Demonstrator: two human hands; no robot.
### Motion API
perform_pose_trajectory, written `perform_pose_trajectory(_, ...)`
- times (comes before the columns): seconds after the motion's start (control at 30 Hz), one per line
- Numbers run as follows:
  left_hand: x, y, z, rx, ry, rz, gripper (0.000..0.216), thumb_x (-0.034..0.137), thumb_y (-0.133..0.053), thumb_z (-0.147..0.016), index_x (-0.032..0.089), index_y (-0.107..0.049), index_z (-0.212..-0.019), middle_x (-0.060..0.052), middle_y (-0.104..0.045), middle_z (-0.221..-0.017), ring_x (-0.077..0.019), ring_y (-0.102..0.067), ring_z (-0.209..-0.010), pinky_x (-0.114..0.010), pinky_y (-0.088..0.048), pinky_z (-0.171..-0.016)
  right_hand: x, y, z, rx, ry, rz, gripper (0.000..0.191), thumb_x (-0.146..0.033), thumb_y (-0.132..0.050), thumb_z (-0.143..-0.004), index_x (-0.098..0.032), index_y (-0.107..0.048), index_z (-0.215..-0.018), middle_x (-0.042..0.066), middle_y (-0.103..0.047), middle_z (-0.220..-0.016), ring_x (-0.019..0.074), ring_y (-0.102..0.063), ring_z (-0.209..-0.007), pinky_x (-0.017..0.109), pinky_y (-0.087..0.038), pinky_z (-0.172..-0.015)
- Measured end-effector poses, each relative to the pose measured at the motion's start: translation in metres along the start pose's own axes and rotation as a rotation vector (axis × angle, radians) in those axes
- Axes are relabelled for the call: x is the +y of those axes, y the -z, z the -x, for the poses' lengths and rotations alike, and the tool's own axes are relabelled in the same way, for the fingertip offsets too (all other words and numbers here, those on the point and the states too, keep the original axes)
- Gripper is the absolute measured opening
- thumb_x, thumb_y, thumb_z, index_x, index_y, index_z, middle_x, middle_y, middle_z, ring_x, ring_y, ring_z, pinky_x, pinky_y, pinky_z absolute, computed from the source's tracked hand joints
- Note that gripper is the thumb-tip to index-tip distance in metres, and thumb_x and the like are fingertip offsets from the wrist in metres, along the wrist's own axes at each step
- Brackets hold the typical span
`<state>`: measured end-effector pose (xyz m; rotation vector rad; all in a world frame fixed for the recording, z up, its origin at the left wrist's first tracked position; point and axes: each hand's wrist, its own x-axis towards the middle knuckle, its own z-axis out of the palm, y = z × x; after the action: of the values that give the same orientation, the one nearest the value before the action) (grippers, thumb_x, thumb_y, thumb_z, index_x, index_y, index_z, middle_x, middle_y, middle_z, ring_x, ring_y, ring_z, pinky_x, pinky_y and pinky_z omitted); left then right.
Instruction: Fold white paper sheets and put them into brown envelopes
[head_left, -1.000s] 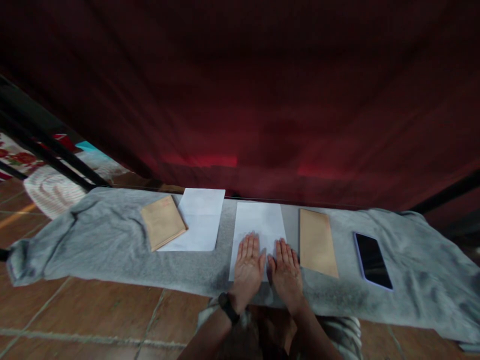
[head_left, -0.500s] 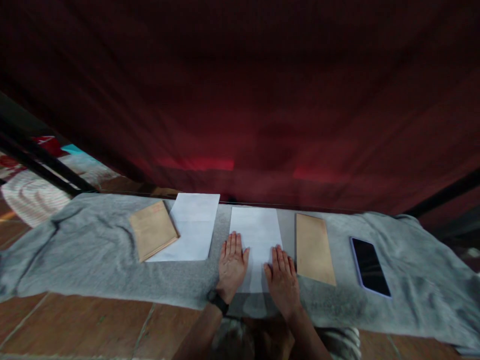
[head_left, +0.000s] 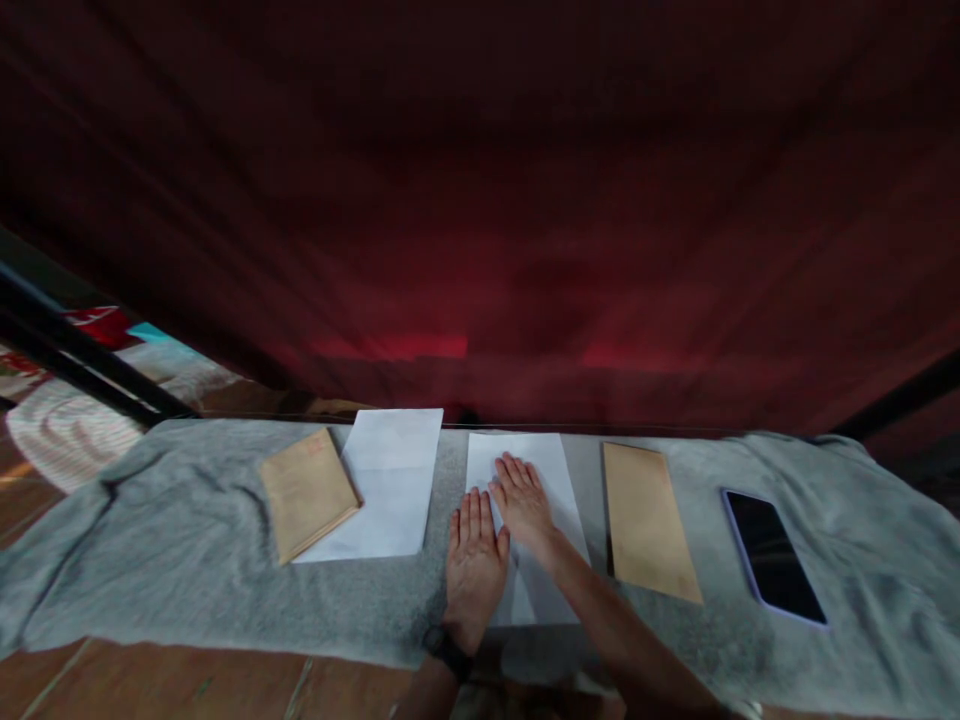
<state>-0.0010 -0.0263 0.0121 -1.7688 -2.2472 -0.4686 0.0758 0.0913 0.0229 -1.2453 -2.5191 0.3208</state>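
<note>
Grey cloth (head_left: 187, 520): covered the tabletop; its left and right ends ran out of frame.
Left envelope (head_left: 307, 495): brown, flat, overlapping the left sheet's (head_left: 394, 470) nine o'clock edge; contents could not be seen; a faint reddish mark near its far corner was too dim to read.
Left hand (head_left: 474, 565): palm down, fingers released and flat, on the centre sheet's (head_left: 562, 480) seven o'clock edge, partly on cloth.
Right hand (head_left: 523, 500): flat, fingers slack and extended, pressed on the sheet toward eleven o'clock; the forearm hid the sheet's near right part.
Right envelope (head_left: 649, 520): brown, unmarked, at three o'clock of the sheet, apart from it.
Phone (head_left: 772, 555): farther right, screen dark.
Red curtain (head_left: 480, 200): behind at twelve o'clock, dim.
</note>
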Motion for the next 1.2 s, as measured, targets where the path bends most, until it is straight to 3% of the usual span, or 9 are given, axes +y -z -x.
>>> perform_pose_trajectory(0.27, 0.001, 0.000, 0.001, 0.017, 0.026, 0.008, 0.059, 0.034, -0.039, -0.099, 0.010, -0.033, -0.152, -0.016, -0.043, -0.154, -0.0278, -0.037, -0.144, -0.049, -0.033, -0.118, 0.051, -0.004, -0.016, 0.087, -0.160, 0.161, 0.054, -0.038, -0.026, -0.105, -0.015, -0.034, -0.153, 0.011, -0.030, -0.160, 0.0246, -0.030, -0.147, 0.045, -0.019, -0.120)
perform_pose_trajectory(0.43, 0.003, -0.002, -0.005, -0.020, 0.046, 0.011, 0.055, 0.036, -0.037, -0.100, 0.010, -0.039, -0.149, -0.018, -0.046, -0.151, -0.0298, -0.040, -0.142, -0.055, -0.032, -0.117, 0.061, -0.007, -0.014, 0.100, -0.191, 0.190, 0.056, -0.040, -0.028, -0.104, -0.015, -0.032, -0.154, 0.013, -0.028, -0.160, 0.0263, -0.030, -0.147, 0.047, -0.017, -0.120)
perform_pose_trajectory(0.6, 0.026, -0.012, -0.054, -0.105, -0.020, 0.079, 0.057, 0.038, -0.027, -0.102, 0.010, -0.037, -0.150, -0.015, -0.041, -0.155, -0.0268, -0.033, -0.147, -0.048, -0.031, -0.119, 0.058, -0.003, -0.009, 0.082, -0.168, 0.181, 0.055, -0.033, -0.029, -0.102, -0.014, -0.033, -0.154, 0.012, -0.024, -0.162, 0.0254, -0.024, -0.149, 0.047, -0.015, -0.121)
perform_pose_trajectory(0.77, 0.039, -0.037, -0.112, -0.192, -0.116, 0.157, 0.061, 0.045, -0.023, -0.102, 0.012, -0.034, -0.152, -0.014, -0.040, -0.156, -0.0268, -0.029, -0.148, -0.050, -0.026, -0.121, 0.059, -0.001, -0.009, 0.067, -0.164, 0.173, 0.056, -0.022, -0.027, -0.098, -0.017, -0.033, -0.154, 0.008, -0.025, -0.162, 0.0213, -0.022, -0.150, 0.044, -0.014, -0.121)
perform_pose_trajectory(0.93, 0.017, -0.051, -0.123, -0.159, -0.066, 0.125, 0.066, 0.050, -0.026, -0.100, 0.012, -0.031, -0.153, -0.014, -0.039, -0.157, -0.0258, -0.027, -0.149, -0.047, -0.025, -0.121, 0.056, -0.002, -0.014, 0.054, -0.204, 0.180, 0.055, -0.027, -0.026, -0.101, -0.014, -0.034, -0.153, 0.012, -0.028, -0.161, 0.0237, -0.028, -0.148, 0.046, -0.014, -0.121)
perform_pose_trajectory(1.2, -0.024, -0.041, -0.105, -0.090, 0.107, 0.019, 0.066, 0.048, -0.025, -0.101, 0.005, -0.038, -0.149, -0.018, -0.039, -0.155, -0.0278, -0.033, -0.147, -0.046, -0.027, -0.120, 0.054, 0.001, -0.016, 0.024, -0.241, 0.163, 0.057, -0.039, -0.030, -0.103, -0.015, -0.030, -0.155, 0.010, -0.025, -0.162, 0.0232, -0.025, -0.149, 0.045, -0.011, -0.122)
